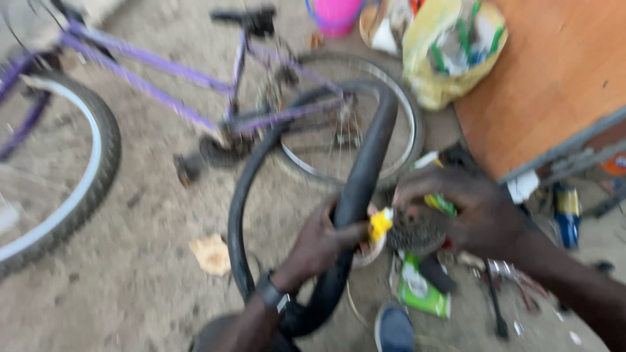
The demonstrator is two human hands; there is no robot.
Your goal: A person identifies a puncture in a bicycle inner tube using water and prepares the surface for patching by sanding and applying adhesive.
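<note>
My left hand (319, 244) grips a black rubber inner tube (365, 156) that loops up from my lap in a big ring. A small yellow object (380, 223), blurred, sits against the tube by my left fingers. My right hand (466, 208) hovers just right of the tube with fingers curled over a dark toothed sprocket cluster (417, 231) and a small green-yellow tube (438, 202). I cannot tell exactly which of these it holds. A dark watch is on my left wrist.
A purple bicycle (163, 72) lies on the sandy ground, with its bare rear rim (404, 111) behind the tube. A yellow bag (450, 52), pink bucket (334, 14) and wooden board (554, 72) are at the top right. A green packet (420, 290) and tools (495, 300) lie below.
</note>
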